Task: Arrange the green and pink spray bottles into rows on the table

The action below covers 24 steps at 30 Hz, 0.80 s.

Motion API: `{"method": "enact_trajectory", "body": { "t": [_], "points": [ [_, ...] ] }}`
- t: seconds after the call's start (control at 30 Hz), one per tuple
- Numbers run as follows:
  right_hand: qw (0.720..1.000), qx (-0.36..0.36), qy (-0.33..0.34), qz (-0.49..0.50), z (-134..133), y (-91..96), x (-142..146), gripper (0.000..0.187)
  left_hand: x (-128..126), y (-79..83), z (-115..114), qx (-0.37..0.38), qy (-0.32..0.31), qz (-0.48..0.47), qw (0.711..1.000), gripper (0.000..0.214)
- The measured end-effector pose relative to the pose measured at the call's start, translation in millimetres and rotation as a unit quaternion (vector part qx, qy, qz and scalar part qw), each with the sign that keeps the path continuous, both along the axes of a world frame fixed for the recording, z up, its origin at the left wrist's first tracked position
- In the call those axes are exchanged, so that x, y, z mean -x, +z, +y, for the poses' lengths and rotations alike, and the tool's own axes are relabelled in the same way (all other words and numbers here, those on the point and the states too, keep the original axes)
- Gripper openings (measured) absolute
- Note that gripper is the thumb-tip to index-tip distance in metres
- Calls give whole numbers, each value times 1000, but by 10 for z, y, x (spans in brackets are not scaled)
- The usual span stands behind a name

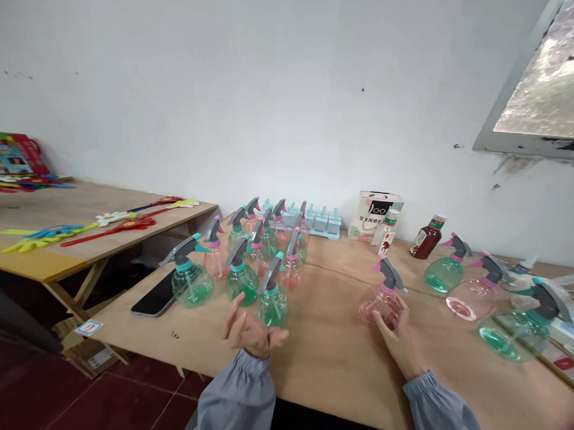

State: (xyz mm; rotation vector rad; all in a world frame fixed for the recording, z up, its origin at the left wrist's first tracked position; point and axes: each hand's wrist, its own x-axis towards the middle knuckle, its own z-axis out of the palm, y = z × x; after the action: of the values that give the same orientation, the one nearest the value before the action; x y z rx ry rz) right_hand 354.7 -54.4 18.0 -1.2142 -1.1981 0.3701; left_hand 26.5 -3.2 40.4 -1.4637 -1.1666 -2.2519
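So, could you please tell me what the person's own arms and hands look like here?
Both arms wear loose grey-blue long sleeves. The left sleeve and the right sleeve are each gathered into an elastic cuff at the wrist. The left hand and the right hand are bare: no gloves, and no ring, watch or marking shows.

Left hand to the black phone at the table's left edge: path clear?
Probably yes. The left hand is open and empty; bare table lies between it and the phone. The green bottle beside the phone stands close to that line.
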Motion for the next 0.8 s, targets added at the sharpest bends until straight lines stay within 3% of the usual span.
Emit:
{"method": "enact_trajectory", "body": {
  "t": [0.1, 0.23, 0.4, 0.53, 0.63, 0.7, 0.8],
  "points": [
    [1000, 6, 10, 9, -22, 26, 58, 83, -47, 117, -129, -61, 70, 58, 994, 83],
    [999, 14, 35, 11, -43, 62, 82, 83, -88, 250, -154, 101, -7, 129, 986, 80],
    [1000, 11, 3, -12, -40, 54, 76, 84, -111, 151, -86, 187, -22, 107, 976, 61],
    [992, -4, -87, -90, -3, 5, 11, 90, -174, 173, -57, 270, -26, 62, 961, 89],
    [984, -9, -119, -131, 21, -44, -43, 89, -213, 222, -40, 275, -8, 31, 961, 105],
    [989, -2, -95, -110, 25, -77, -59, 86, -213, 216, -31, 260, -11, 19, 965, 107],
    [999, 32, -5, -38, 11, -99, -38, 86, -177, 146, -24, 248, -52, 17, 967, 101]
  ]
}}
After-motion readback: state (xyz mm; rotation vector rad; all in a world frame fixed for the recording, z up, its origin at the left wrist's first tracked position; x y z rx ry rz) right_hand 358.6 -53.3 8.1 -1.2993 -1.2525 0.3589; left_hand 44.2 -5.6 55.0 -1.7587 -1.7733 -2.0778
